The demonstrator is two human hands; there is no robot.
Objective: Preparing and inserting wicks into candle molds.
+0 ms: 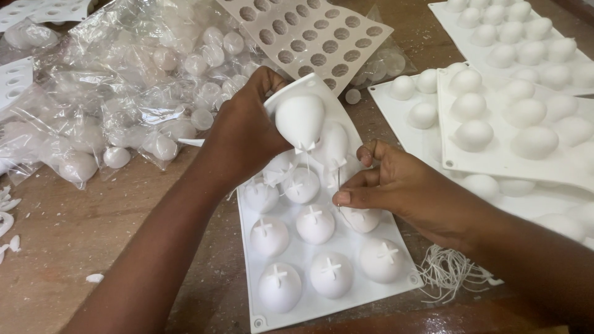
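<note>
Head view: our left hand (244,133) curls around the far end of the white silicone mould (322,247), bending it up; our right hand (396,185) pinches a needle (338,185) against a dome.

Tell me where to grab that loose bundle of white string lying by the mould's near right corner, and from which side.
Pinch the string bundle at its bunched middle, coming from above on the right. Its strands lie flat and splayed on the table, the white mould borders its left, and the right hand hangs just above it.
</note>
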